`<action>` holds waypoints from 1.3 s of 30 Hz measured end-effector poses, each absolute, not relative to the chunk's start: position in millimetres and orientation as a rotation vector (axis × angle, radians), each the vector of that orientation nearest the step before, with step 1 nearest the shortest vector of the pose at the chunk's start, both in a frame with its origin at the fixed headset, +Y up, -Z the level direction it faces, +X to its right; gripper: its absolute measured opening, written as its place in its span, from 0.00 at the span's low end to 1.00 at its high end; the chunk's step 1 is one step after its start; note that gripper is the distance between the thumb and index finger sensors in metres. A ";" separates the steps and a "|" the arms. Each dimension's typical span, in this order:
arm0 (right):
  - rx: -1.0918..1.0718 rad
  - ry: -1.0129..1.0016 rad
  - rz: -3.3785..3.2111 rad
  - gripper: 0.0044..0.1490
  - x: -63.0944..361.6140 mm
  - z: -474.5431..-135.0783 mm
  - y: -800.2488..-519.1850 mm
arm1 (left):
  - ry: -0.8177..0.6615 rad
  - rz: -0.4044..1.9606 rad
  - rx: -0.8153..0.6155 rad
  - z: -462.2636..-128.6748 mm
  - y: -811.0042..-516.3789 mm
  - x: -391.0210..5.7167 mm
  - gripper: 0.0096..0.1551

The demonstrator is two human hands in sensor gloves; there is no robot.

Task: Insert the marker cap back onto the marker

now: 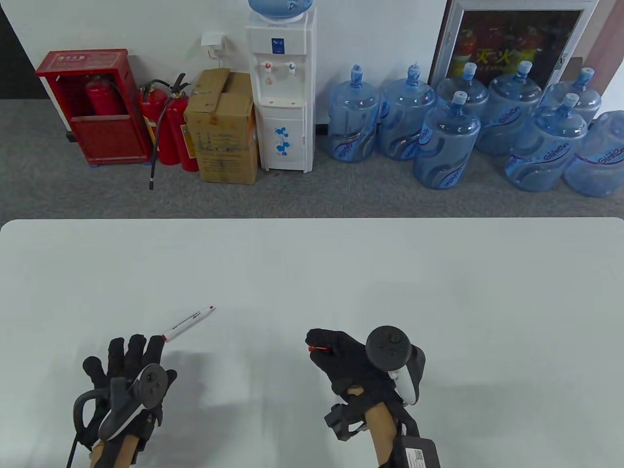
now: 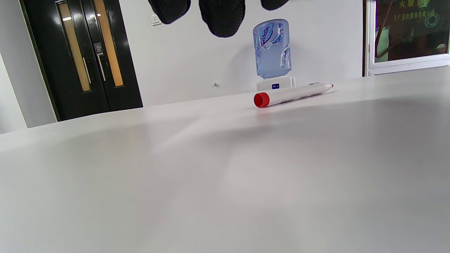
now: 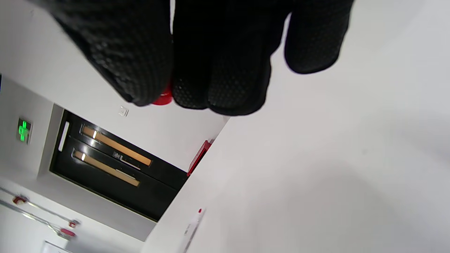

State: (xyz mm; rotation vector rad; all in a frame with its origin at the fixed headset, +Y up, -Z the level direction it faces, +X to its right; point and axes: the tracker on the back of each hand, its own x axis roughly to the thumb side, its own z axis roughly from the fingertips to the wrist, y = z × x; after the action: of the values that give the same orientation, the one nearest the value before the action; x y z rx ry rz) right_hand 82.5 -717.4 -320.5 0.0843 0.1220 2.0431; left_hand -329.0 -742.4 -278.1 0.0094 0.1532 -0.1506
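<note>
I see the marker [image 1: 189, 323] lying uncapped on the desk [image 1: 341, 273] toward its near-left — left hand [image 1: 127, 371] spread, holding nothing; right hand [image 1: 341, 358] pinches the red cap [image 1: 319, 348].

On the table [image 1: 438, 273] lies one marker [image 1: 189, 323]; one red cap [image 1: 318, 348] sits in the right hand [image 1: 341, 358], beside one left hand [image 1: 129, 363]. Far behind stand nine water jugs [image 1: 446, 141], three fire extinguishers [image 1: 168, 126], one cardboard box [image 1: 222, 126] and one water dispenser [image 1: 282, 87].
</note>
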 end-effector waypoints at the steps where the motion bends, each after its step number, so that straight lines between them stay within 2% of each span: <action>1: 0.064 0.137 1.981 0.30 83.0 -322.6 -722.1 | 0.153 -0.149 0.008 -278.3 -742.5 -328.9 0.45; 14: -0.003 0.290 1.621 0.30 91.7 -328.1 -769.8 | 0.145 -0.162 -0.018 -281.3 -746.3 -328.2 0.45; 28: -0.030 0.212 1.639 0.30 104.6 -318.5 -775.4 | 0.120 -0.162 0.027 -285.0 -745.9 -324.8 0.44; 33: -0.024 0.201 1.650 0.30 99.5 -315.8 -773.4 | 0.150 -0.136 0.021 -305.6 -740.0 -326.7 0.44; 39: 0.005 0.203 1.677 0.30 90.6 -314.7 -769.7 | 0.175 -0.244 -0.010 -340.9 -736.6 -315.4 0.44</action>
State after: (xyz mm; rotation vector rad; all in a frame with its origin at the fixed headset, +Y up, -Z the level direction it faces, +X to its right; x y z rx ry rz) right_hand 90.6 -769.7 -314.7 0.0054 0.2029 1.6772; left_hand -315.4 -736.6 -340.9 -0.0103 0.1746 -0.2438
